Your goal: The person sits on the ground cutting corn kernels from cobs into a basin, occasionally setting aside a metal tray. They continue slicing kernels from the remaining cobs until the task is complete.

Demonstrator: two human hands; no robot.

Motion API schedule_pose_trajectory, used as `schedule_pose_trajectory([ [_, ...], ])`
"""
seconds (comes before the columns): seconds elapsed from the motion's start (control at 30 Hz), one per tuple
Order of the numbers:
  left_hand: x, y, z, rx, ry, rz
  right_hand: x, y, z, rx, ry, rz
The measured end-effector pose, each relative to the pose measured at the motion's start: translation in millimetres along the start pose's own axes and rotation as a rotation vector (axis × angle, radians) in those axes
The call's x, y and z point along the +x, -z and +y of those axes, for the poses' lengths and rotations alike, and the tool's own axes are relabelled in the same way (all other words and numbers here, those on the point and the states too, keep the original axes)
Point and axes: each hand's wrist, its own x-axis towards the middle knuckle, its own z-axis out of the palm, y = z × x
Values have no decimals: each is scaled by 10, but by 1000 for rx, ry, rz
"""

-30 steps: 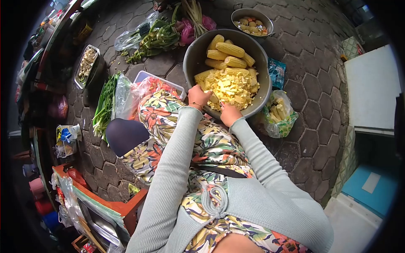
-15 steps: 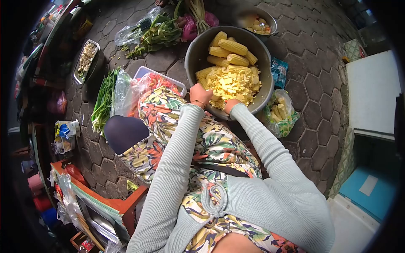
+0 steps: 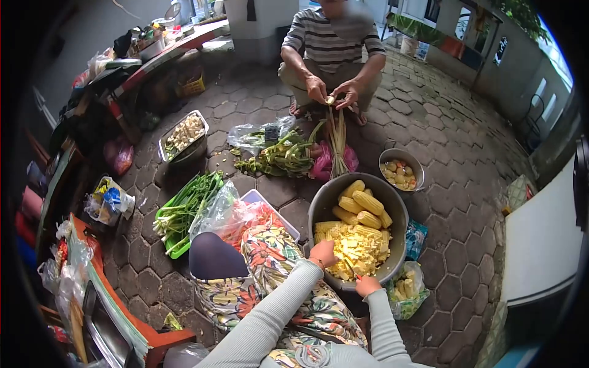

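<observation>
A large grey basin [image 3: 400, 230] stands in front of my knees, holding whole peeled corn cobs [image 3: 369, 201] and a heap of cut corn kernels [image 3: 362, 248]. At the basin's near left side, my left hand [image 3: 323, 253] is closed beside the heap; what it grips is hidden. My right hand [image 3: 368, 286] is at the near rim, closed around the orange handle of a knife [image 3: 350, 268]. The blade points up and left over the cut kernels.
Opposite me a person [image 3: 331, 55] squats, both hands on a small pale piece. Around the basin are a pot of cut vegetables [image 3: 402, 175], a bag of corn [image 3: 408, 288], green onions [image 3: 190, 208], leafy greens [image 3: 279, 159], shredded carrot [image 3: 257, 214] and a tray of cubes [image 3: 184, 136].
The view has tilted upward, bringing the person opposite into sight. My right hand has moved apart from my left, toward the right, and the knife now shows.
</observation>
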Motion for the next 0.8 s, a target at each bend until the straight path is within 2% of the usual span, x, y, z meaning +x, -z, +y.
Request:
schedule_pose_trajectory([
  [0.03, 7, -49, -19, 37, -34, 19, -44, -11, -3, 90, -16, 88],
  [0.07, 24, -91, -41, 76, -68, 40, -87, 8, -10, 77, -13, 84],
  [0.13, 70, -167, -84, 86, -51, 23, -221, 105, -65, 103, -2, 224],
  [0.2, 79, -162, -108, 102, -42, 12, -155, 118, -5, 111, 22, 276],
  [0.3, 22, -56, -60, 144, -73, -129, -11, 144, 107, 153, 64, 383],
  [0.37, -58, 36, 27, 196, -101, -332, 35, 184, 136, 200, 90, 481],
  [0.43, -84, -34, 36, 152, -190, -437, -41, 290, 35, 225, 91, 513],
  [0.53, -129, -129, 34, 104, -322, -493, -107, 375, -103, 232, 59, 519],
  [0.8, -70, -141, 66, 150, -327, -561, -46, 152, -79, 298, 62, 503],
])
